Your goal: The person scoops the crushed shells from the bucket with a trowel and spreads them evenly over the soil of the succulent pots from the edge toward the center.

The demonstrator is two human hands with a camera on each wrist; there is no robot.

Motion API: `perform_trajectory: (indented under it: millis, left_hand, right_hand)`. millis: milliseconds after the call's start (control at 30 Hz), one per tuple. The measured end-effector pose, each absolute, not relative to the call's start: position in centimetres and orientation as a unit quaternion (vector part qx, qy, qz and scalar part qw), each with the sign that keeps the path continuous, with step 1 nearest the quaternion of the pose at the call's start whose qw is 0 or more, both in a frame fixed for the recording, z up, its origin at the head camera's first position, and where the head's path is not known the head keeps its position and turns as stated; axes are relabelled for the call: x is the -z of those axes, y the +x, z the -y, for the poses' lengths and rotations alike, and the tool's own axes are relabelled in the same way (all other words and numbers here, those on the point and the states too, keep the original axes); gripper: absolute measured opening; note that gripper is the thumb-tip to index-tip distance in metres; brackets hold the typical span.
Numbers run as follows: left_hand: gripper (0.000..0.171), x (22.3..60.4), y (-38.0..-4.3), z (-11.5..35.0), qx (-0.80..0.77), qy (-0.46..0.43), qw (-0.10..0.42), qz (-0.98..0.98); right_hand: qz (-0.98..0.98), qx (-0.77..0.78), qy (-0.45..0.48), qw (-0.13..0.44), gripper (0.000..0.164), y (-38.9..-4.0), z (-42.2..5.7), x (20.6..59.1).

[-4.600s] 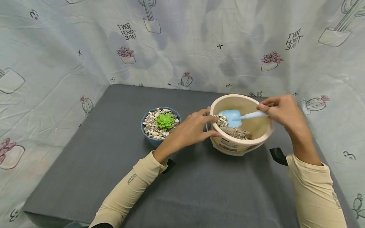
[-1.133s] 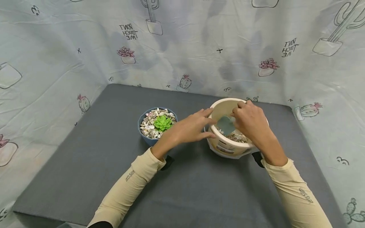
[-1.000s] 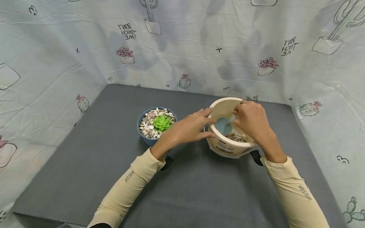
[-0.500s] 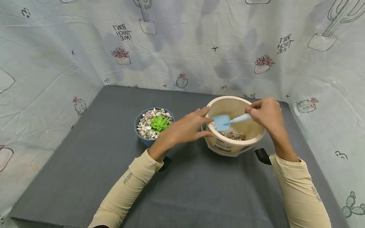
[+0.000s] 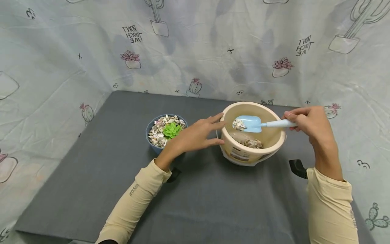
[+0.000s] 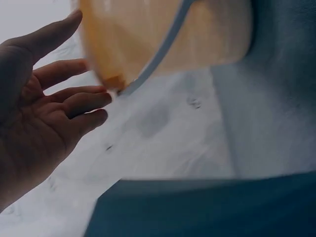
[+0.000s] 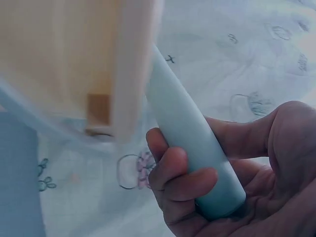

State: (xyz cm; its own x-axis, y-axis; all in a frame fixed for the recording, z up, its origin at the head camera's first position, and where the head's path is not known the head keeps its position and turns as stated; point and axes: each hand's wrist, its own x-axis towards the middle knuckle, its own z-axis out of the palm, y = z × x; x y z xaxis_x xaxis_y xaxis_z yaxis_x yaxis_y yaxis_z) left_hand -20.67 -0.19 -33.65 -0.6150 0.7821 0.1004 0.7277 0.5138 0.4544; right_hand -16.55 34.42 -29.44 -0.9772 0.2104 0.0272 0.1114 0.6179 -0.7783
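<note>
My right hand grips the pale handle of a light blue hand shovel. In the right wrist view its fingers curl round the handle. The shovel's blade is over the mouth of a cream bucket and carries small shells. More shells and grit lie at the bucket's bottom. My left hand has its fingers spread at the bucket's left rim; the left wrist view shows its fingertips at or very near the rim. Left of it stands a blue pot of shells with a green succulent.
A dark grey table carries both the pot and the bucket. The bucket's white carrying handle hangs down along its side. Behind and beside the table hangs a printed cloth.
The shovel dug low in the bucket about a second ago; now it is raised and level with shells on its blade. My right hand has moved right. The left hand shifted slightly left.
</note>
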Motion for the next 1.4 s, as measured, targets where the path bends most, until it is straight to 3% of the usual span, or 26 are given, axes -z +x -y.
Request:
perform_trajectory:
  millis: [100, 233, 433, 567, 667, 800, 1000, 1400]
  left_hand:
    - [0.071, 32.4, -20.9, 1.8, -0.237, 0.410, 0.056, -0.879]
    - [0.075, 30.9, -21.2, 5.2, -0.220, 0.365, 0.056, -0.903]
    - [0.111, 30.5, -21.5, 10.1, -0.161, 0.268, 0.136, -0.940]
    - [0.124, 31.6, -21.7, 10.7, -0.141, 0.252, 0.176, -0.941]
    - [0.128, 32.6, -21.7, 10.2, -0.140, 0.265, 0.190, -0.935]
    - [0.129, 33.2, -21.5, 9.5, -0.155, 0.263, 0.195, -0.932]
    - [0.130, 33.2, -21.5, 8.6, -0.172, 0.261, 0.198, -0.929]
    - [0.130, 33.4, -21.4, 8.0, -0.177, 0.261, 0.198, -0.928]
  right_hand:
    - [0.891, -0.439, -0.102, 0.057, 0.039, -16.3, -34.7, 28.8]
    - [0.879, -0.461, -0.102, 0.063, 0.039, -16.0, -34.3, 27.9]
    - [0.827, -0.555, -0.045, 0.081, 0.036, -17.1, -31.5, 27.1]
    - [0.828, -0.555, -0.006, 0.083, 0.029, -18.1, -28.4, 27.7]
    - [0.846, -0.526, 0.027, 0.079, 0.015, -18.6, -26.2, 28.5]
    - [0.869, -0.484, 0.067, 0.077, 0.022, -19.2, -24.2, 29.5]
    - [0.897, -0.423, 0.083, 0.095, 0.015, -19.5, -23.0, 30.3]
    - [0.855, -0.431, 0.199, 0.207, 0.008, -20.0, -22.9, 30.5]
